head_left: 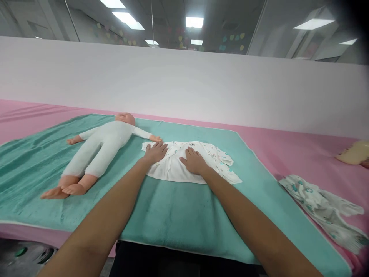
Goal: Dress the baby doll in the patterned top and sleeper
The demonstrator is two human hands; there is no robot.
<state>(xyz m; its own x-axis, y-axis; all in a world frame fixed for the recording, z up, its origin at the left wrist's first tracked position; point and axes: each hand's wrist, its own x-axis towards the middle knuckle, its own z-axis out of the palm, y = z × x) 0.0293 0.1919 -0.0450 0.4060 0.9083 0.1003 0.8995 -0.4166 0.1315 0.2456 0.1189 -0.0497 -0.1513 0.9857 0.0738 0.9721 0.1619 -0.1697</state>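
Observation:
A white baby shirt (175, 171) with a small printed pattern lies spread on the green towel (173, 215). On its left part rests my left hand (156, 152), palm down with the fingers stretched out. My right hand (193, 160) lies flat on the middle of the shirt, fingers extended. Neither hand grips anything. To the left, a baby doll (108, 138) in a white bodysuit lies on its back, its head toward the wall. One of the doll's hands (155, 138) is close to the shirt's left sleeve and my left fingertips.
Patterned white baby clothing (323, 207) lies crumpled at the right, across the towel's edge and the pink cover (291, 154). A pale yellowish object (354, 152) is partly in view at the far right. A white wall (184, 84) with glass above borders the back.

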